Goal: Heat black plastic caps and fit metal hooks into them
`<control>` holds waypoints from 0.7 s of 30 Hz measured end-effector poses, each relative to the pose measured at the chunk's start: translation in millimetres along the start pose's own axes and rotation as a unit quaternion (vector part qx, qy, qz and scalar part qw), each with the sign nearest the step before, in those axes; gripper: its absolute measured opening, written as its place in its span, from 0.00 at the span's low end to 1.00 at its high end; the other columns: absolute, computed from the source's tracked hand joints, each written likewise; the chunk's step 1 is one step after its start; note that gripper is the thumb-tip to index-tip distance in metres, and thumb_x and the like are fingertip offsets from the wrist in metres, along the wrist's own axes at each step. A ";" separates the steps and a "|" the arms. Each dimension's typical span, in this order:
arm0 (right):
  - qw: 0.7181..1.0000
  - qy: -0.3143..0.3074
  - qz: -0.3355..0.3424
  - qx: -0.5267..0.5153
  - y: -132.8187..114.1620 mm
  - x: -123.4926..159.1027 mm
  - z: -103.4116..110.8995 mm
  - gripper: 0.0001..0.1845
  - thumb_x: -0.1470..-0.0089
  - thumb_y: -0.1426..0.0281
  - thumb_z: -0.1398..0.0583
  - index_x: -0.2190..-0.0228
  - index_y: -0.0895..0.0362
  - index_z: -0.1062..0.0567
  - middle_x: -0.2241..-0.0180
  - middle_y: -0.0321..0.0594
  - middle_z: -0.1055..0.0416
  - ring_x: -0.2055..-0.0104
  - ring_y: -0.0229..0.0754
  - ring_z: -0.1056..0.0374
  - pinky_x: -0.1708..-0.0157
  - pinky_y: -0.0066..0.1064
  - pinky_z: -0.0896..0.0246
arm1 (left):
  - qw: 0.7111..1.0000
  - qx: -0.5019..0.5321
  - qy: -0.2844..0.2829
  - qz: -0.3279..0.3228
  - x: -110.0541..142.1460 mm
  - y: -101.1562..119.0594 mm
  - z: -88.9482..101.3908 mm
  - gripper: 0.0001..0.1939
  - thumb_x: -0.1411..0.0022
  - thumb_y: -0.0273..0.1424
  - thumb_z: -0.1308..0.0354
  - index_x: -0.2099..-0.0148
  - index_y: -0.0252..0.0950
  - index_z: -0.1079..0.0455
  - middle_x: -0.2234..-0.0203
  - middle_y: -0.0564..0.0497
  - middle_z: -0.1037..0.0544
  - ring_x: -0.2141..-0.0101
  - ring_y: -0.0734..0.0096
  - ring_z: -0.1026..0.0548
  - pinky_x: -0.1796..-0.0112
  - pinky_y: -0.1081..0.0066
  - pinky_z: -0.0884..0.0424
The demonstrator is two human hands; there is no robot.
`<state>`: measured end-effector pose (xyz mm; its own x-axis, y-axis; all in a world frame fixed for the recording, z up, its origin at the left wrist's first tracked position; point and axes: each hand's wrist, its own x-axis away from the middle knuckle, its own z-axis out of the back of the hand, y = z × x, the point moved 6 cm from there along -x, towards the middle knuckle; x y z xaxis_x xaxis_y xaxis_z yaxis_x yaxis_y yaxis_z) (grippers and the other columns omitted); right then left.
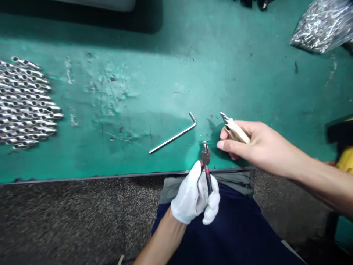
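My left hand [194, 195], in a white glove, is closed around the black and red handles of a pair of pliers [205, 156] at the table's front edge. A small shiny metal piece [204, 142] sits at the tips of the jaws. Bare, my right hand [256, 145] grips a cream-handled hand tool [236, 130] whose short metal tip points up and left; its exact kind is unclear. To the left of both tools, an Allen key [173, 138] lies on the green tabletop [154, 92].
Rows of shiny metal tubular parts [27, 101] lie at the left. A clear plastic bag of small metal pieces [321, 27] rests at the upper right. A grey object [110, 3] casts a dark shadow at the top. Something yellow and black [344, 158] stands at the right edge.
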<state>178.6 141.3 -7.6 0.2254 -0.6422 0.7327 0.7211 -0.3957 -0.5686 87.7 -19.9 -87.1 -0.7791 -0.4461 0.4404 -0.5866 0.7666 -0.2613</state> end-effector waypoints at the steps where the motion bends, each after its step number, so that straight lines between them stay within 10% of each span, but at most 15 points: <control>1: 0.999 0.024 0.008 -0.020 0.4 1.3 -2.0 0.10 0.43 0.62 0.36 0.67 0.55 0.27 0.76 0.32 0.32 0.75 0.36 0.41 0.77 0.29 0.49 | 1.000 -0.016 0.001 -0.006 -0.7 1.1 1.3 0.36 0.33 0.58 0.58 0.71 0.31 0.29 0.86 0.49 0.27 0.89 0.69 0.31 0.90 0.73 0.36; 21: 0.984 0.060 0.121 -0.116 -6.5 28.7 -16.6 0.09 0.45 0.66 0.34 0.65 0.56 0.28 0.70 0.33 0.29 0.70 0.37 0.38 0.71 0.29 0.44 | 0.994 -0.091 -0.022 -0.061 8.2 -12.8 1.1 0.36 0.31 0.56 0.62 0.68 0.31 0.28 0.85 0.48 0.27 0.89 0.69 0.31 0.89 0.73 0.36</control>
<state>169.5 114.6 10.9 0.2820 -0.8035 0.5243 0.4837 -0.3529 -0.8009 88.6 -33.8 -81.1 -0.7157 -0.5574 0.4209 -0.6309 0.7745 -0.0472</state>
